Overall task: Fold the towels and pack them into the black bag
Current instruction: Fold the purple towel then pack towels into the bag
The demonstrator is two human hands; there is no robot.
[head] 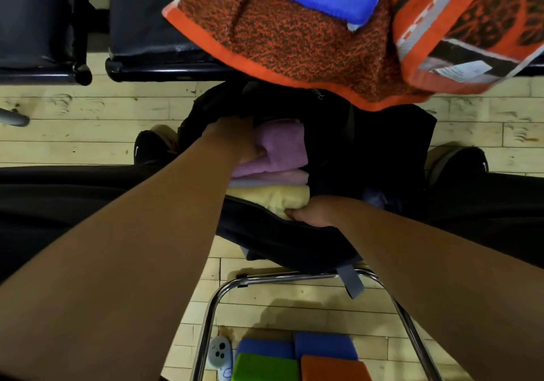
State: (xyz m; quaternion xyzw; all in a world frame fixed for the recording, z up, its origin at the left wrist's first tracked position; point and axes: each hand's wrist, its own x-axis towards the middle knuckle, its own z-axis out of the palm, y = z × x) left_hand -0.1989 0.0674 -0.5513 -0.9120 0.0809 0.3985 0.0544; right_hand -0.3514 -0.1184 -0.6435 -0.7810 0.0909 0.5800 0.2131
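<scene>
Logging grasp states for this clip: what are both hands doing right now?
Left hand: holding the purple towel.
Right hand: gripping the near rim of the black bag.

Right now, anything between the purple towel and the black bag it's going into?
Nothing visible. The purple towel is already in the open mouth of the black bag, gripped by the left hand, beside the lilac towel and the yellow towel. The right hand grips the bag's near rim.

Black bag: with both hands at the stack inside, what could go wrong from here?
1. The left hand grips the purple towel by one side; pushing it down may undo its fold.
2. The orange towel overhangs the black bag, which the right hand holds open; it might slide in unfolded.
</scene>
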